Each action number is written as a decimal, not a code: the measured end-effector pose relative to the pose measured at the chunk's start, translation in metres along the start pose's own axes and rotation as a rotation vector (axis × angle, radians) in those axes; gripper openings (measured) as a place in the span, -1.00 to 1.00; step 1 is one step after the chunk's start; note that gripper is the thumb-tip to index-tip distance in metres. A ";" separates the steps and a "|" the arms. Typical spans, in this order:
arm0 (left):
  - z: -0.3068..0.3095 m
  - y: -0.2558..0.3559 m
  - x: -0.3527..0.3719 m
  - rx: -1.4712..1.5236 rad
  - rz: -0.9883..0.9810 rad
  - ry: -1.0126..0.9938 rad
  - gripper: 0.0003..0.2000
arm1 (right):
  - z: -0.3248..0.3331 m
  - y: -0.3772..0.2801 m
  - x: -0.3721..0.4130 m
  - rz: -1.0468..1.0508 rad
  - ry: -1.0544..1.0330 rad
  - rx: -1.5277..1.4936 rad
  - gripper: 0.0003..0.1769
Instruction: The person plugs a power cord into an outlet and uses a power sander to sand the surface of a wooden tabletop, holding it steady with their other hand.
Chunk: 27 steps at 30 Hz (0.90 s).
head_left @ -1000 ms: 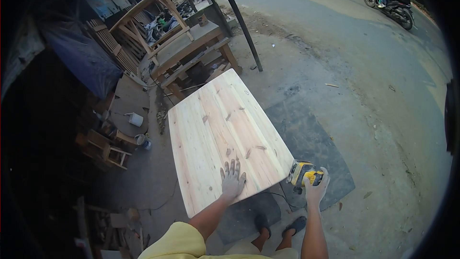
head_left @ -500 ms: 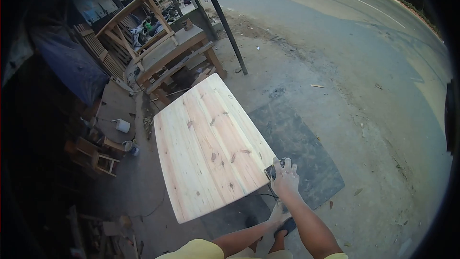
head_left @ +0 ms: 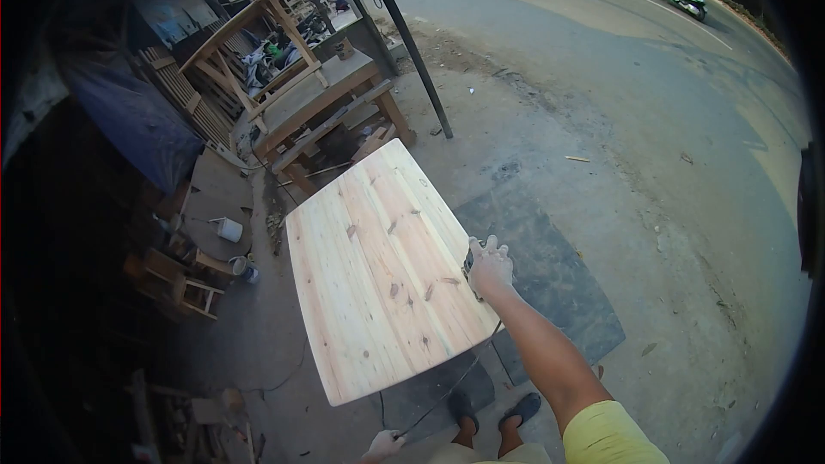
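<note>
So the right hand (head_left: 491,270) is at the right edge of the pale wooden bench (head_left: 378,275), a bit up from the near right corner, fingers slightly apart and curled over a dark tool (head_left: 468,264) that's mostly hidden. Left hand (head_left: 383,446) is down low past the near edge, with a black cord (head_left: 429,414) running to it. Can't tell if those fingers actually pinch it.

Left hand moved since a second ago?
Yes, toward the person: the left hand lay flat on the tabletop a second ago and is now off it, past its near edge.
</note>
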State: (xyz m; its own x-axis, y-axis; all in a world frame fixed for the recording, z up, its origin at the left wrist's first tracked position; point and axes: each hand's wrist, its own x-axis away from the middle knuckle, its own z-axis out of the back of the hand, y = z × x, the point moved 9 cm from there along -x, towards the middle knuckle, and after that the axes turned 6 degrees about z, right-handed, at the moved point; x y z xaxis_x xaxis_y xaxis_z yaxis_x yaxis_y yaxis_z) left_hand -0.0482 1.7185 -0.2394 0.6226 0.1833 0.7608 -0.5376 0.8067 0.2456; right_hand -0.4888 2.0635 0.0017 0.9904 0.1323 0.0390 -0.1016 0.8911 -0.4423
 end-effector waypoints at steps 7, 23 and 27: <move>0.142 -0.187 0.104 -0.139 0.268 0.209 -0.76 | -0.062 -0.085 0.017 0.239 -0.133 -0.065 -0.46; 0.375 0.137 -0.085 0.113 -0.228 0.965 -0.67 | -0.020 -0.015 -0.101 0.319 -0.114 0.023 -0.31; 0.333 0.159 -0.091 0.074 -0.190 0.913 -0.71 | 0.018 0.006 -0.059 0.249 -0.251 0.094 -0.21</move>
State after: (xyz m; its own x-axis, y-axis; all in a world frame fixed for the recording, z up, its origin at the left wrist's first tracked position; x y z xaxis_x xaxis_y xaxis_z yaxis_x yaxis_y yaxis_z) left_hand -0.3796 1.6427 -0.0695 0.8926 0.4475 -0.0546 -0.3961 0.8362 0.3793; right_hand -0.5495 2.0683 0.0130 0.8817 0.4422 0.1644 -0.3565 0.8528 -0.3817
